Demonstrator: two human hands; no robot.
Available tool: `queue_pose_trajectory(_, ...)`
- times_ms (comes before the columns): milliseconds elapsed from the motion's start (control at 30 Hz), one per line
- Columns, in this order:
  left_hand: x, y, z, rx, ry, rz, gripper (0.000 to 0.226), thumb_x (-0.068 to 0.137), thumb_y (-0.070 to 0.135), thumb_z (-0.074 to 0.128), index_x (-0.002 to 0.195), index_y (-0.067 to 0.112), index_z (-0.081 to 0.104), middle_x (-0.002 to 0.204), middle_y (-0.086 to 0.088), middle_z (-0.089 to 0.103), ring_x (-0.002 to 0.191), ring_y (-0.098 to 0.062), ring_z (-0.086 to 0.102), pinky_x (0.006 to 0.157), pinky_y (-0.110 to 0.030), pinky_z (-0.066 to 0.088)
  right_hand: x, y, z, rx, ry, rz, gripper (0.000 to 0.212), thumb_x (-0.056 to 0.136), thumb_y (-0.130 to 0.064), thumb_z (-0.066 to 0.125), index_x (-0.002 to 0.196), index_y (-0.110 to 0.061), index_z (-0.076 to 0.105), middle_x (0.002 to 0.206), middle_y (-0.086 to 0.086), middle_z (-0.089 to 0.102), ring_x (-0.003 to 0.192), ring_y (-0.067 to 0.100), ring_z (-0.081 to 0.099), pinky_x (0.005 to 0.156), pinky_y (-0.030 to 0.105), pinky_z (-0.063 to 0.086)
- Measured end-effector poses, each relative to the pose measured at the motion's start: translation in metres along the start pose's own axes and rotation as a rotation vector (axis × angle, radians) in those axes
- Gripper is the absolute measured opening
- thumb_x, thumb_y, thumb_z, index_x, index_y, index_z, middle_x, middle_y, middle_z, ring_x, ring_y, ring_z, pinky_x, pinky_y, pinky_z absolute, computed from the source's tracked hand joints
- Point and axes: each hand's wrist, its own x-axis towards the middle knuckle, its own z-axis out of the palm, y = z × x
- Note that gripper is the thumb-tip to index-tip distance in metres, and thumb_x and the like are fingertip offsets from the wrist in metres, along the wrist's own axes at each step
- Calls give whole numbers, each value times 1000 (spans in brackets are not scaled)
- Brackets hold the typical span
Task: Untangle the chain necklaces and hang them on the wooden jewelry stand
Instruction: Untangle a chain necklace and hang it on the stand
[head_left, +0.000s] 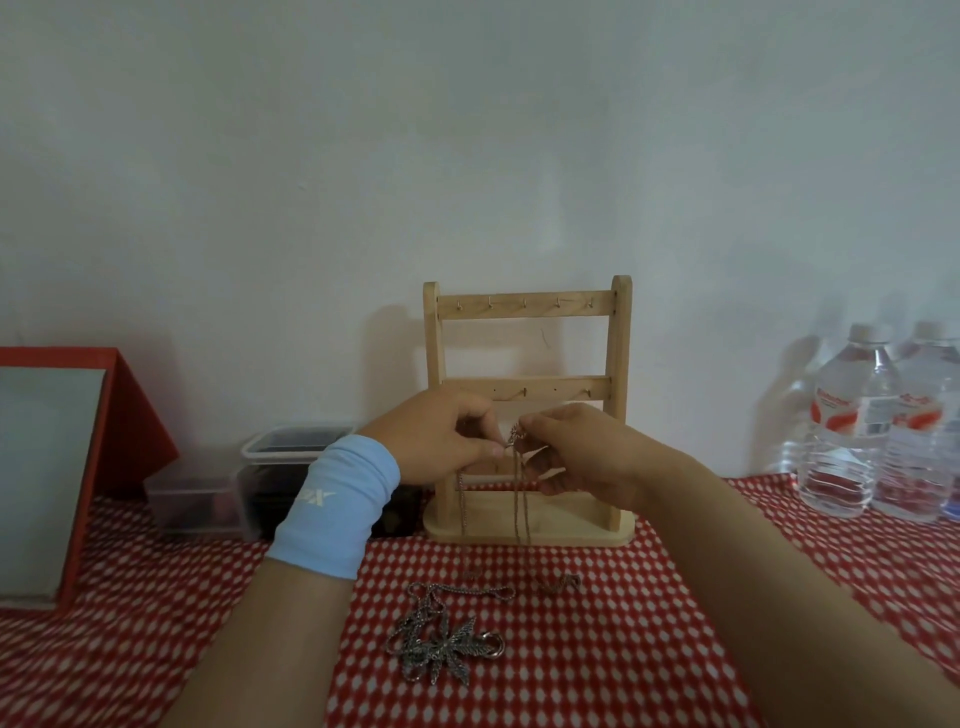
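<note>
Forearms (291, 623) converge; left hand (441, 436) and right hand (576, 454) apparently pinch 1 dangling chain (519, 499).

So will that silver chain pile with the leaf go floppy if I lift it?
Probably floppy: the silver chain pile with the leaf pendant lies in loose coils, like the thin metal chain hanging limp above. Its loops overlap, so it may snag.
</note>
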Motion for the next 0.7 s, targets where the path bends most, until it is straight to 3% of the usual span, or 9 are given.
queue_pose_trajectory(167, -1, -1, -4, -37, 185, 11, 5, 91, 20, 64, 87, 18, 65, 86, 9, 64, 81, -6, 60, 72, -21, 45, -3, -5, 3, 151, -122, -38, 27, 109, -27, 43, 101, -9, 62, 83, 5, 61, 69, 17, 61, 69, 33, 50)
queue_pose_trajectory(300, -2, 0, -6, -140, 135, 9, 4, 92, 14, 62, 89, 14, 63, 82, -2, 70, 75, -14, 70, 77, -30, 55, -8, -7, -5, 19, -125, -98, 24, 106, -24, 53, 95, -9, 68, 79, 0, 67, 66, 12, 61, 61, 24, 52)
queue_pose_trajectory(433, -1, 3, -4, -169, 96, 19, 7, 92, 13, 62, 86, 17, 62, 75, -3, 67, 67, -11, 65, 81, -40, 55, -11, -8, -11, -86, -186, -66, 20, 101, -19, 62, 88, -8, 73, 80, 2, 73, 62, 11, 61, 57, 24, 54)
queue_pose_trajectory(600, -2, 6, -5, -214, 34, 2, 9, 91, 11, 64, 84, 15, 62, 85, -10, 69, 81, -27, 69, 83, -44, 58, -9, -11, -11, 18, 18, -83, 15, 96, -19, 66, 88, -8, 74, 80, 1, 70, 58, 11, 55, 53, 26, 49)
queue_pose_trajectory(700, -3, 6, -4, -177, -15, 9, 9, 90, 11, 65, 83, 15, 62, 88, -16, 71, 77, -26, 68, 84, -48, 57, -6, -10, -1, -10, 127, -103, 20, 95, -19, 66, 95, -2, 76, 81, 1, 70, 56, 11, 53, 52, 26, 48)
